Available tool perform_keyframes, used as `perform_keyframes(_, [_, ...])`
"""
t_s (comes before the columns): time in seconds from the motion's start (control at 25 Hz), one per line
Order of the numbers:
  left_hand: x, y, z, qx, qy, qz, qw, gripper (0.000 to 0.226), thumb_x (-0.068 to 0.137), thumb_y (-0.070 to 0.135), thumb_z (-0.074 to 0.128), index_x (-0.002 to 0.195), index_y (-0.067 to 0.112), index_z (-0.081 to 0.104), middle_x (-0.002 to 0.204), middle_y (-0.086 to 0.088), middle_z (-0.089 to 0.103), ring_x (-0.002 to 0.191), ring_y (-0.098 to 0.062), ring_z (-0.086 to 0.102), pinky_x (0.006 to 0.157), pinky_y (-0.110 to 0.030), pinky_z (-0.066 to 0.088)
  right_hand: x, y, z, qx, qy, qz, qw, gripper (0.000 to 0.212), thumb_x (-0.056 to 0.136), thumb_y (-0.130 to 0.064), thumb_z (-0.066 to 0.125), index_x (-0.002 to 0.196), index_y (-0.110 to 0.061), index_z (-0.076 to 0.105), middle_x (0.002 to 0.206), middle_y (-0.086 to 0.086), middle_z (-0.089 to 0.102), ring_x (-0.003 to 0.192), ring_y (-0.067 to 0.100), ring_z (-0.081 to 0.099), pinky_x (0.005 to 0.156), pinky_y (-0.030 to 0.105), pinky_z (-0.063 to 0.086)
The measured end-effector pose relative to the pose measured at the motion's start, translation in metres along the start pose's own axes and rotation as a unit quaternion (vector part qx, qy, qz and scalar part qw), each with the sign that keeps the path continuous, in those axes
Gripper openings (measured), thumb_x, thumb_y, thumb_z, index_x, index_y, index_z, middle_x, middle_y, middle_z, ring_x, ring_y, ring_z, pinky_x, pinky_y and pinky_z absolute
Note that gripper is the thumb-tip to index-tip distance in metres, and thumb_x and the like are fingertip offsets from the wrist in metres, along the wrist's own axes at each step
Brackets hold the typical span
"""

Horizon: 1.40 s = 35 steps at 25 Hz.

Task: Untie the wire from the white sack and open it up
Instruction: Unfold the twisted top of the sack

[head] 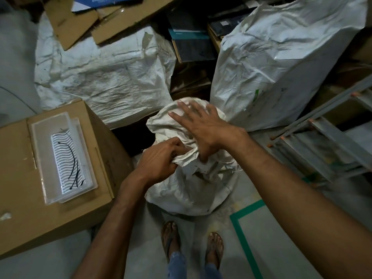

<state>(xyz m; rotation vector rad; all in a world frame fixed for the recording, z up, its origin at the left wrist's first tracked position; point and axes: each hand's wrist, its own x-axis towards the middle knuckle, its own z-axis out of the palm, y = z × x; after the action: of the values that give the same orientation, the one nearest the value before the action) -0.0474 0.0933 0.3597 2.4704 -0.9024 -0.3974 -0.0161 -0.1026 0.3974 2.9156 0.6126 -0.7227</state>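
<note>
A white woven sack (pixel 191 190) stands on the floor in front of my feet, its top bunched into a crumpled neck. My left hand (pixel 161 158) grips the gathered cloth at the neck from the left, fingers curled into the folds. My right hand (pixel 201 127) lies spread over the loose top of the sack, fingers straight and pointing left, thumb pressed down into the neck. No wire shows on the sack; the neck is partly hidden by both hands.
A cardboard box (pixel 24 188) stands at the left, carrying a clear plastic tray (pixel 62 158) with thin black wires. Two larger white sacks (pixel 104 77) (pixel 281 63) stand behind, with flat cardboard and dark boxes. A metal ladder (pixel 326 141) lies at right. Green tape (pixel 243 234) marks the floor.
</note>
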Motion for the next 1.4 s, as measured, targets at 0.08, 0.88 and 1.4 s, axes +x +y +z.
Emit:
perform_keyframes(0.08, [-0.003,-0.003,0.001,-0.003,-0.009,-0.002,1.0,0.059,0.078,0.006,0.059,0.124,0.043,0.069,0.109,0.015,0.062,0.093,-0.014,0.063,0.061,-0.043,0.052,0.005,-0.002,0.006,0.021,-0.036,0.034,0.999,0.158,0.054,-0.045,0.096,0.159,-0.037,-0.021,0.167,0.011,0.021,0.147,0.036,0.028,0.114,0.058,0.022])
perform_keyframes(0.88, [-0.007,0.013,0.004,0.137,0.086,-0.012,0.987,0.029,0.082,0.02,0.071,0.109,0.03,0.072,0.102,0.008,0.066,0.083,-0.021,0.066,0.058,-0.034,0.052,-0.088,-0.029,0.082,0.137,0.149,0.183,0.962,0.089,0.081,-0.051,0.075,0.155,-0.036,0.028,0.152,0.006,0.041,0.133,0.034,0.05,0.102,0.053,0.041])
perform_keyframes(1.4, [0.093,0.086,-0.029,-0.191,0.187,-0.05,0.962,0.039,0.074,0.027,0.063,0.111,0.032,0.077,0.101,0.011,0.078,0.098,-0.009,0.073,0.082,-0.037,0.058,-0.113,0.017,0.017,0.647,0.275,0.339,0.625,0.043,0.079,0.004,0.072,0.11,-0.024,0.073,0.096,-0.002,0.076,0.085,0.017,0.071,0.073,0.035,0.057])
